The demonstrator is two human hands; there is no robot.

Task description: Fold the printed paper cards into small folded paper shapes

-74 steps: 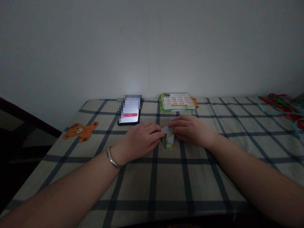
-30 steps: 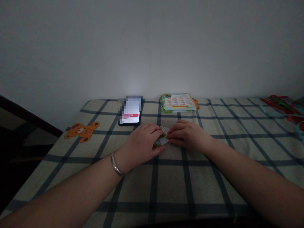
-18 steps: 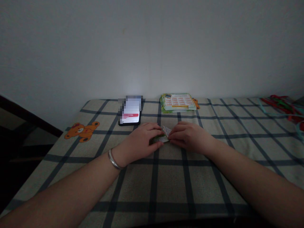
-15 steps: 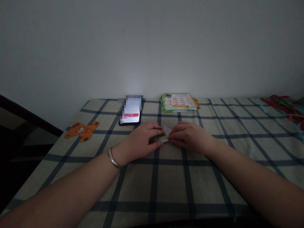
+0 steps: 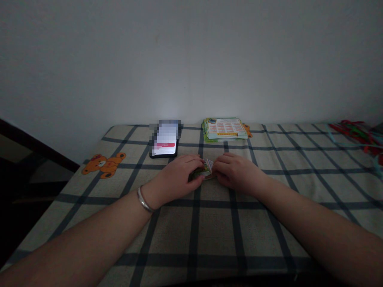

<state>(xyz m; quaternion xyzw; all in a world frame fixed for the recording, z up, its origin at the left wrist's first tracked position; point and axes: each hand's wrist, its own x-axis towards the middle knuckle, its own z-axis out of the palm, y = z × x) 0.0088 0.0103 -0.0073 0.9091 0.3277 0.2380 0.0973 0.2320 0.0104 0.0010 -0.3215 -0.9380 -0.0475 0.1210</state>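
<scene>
A small folded piece of printed paper (image 5: pixel 205 170), green and white, lies on the checked tablecloth (image 5: pixel 209 227) between my hands. My left hand (image 5: pixel 176 179), with a silver bangle at the wrist, pinches its left side with curled fingers. My right hand (image 5: pixel 236 170) presses and pinches its right side, fingers closed over it. Most of the paper is hidden under my fingers.
A lit phone (image 5: pixel 164 140) lies at the back of the table. A stack of printed paper sheets (image 5: pixel 225 128) sits to its right by the wall. Coloured ribbons (image 5: pixel 356 133) lie at the far right. An orange bear print (image 5: pixel 103 164) marks the cloth at left.
The folded paper has become smaller and more compact. It shifted slightly left between my hands, which have drawn closer together over it.
</scene>
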